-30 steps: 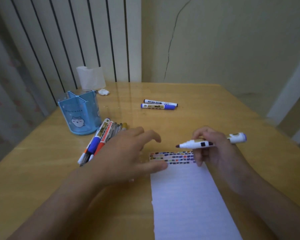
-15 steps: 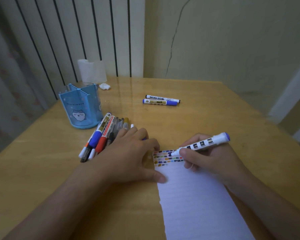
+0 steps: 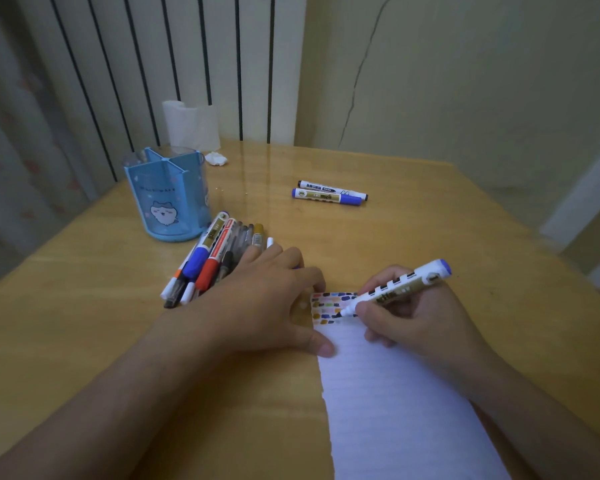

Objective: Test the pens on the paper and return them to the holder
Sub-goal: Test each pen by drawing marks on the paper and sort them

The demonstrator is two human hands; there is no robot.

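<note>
Right hand [image 3: 420, 323] pinches a white whiteboard marker with a blue end and black-checked label [image 3: 395, 289], fingers curled round the barrel low by the nib, and the dark tip sits on the top edge of the long white lined paper strip [image 3: 395, 410], right among rows of small coloured test dashes [image 3: 329, 306]. Left hand [image 3: 257, 306] lies flat, fingers spread and straight, thumb pressing the paper's left edge to the tan wooden surface [image 3: 84, 323]. Good setup, I'd say: to do this stroke well, keep that thumb down so the thin strip can't slide, draw a short light dash in a bare spot beside the other marks, and keep the barrel tilted as it is so the tip meets the sheet cleanly. The marker looks uncapped, body slanting up and to the right away from the page. Just left of the flat hand lies a bunch of capped pens and markers, blue, red, gold and clear [image 3: 212, 261], touching one another; behind them stands the light blue plastic holder with dividers and a cartoon face [image 3: 167, 199], with no pens showing in it. Two more markers [image 3: 329, 194] lie well apart, farther back.
</note>
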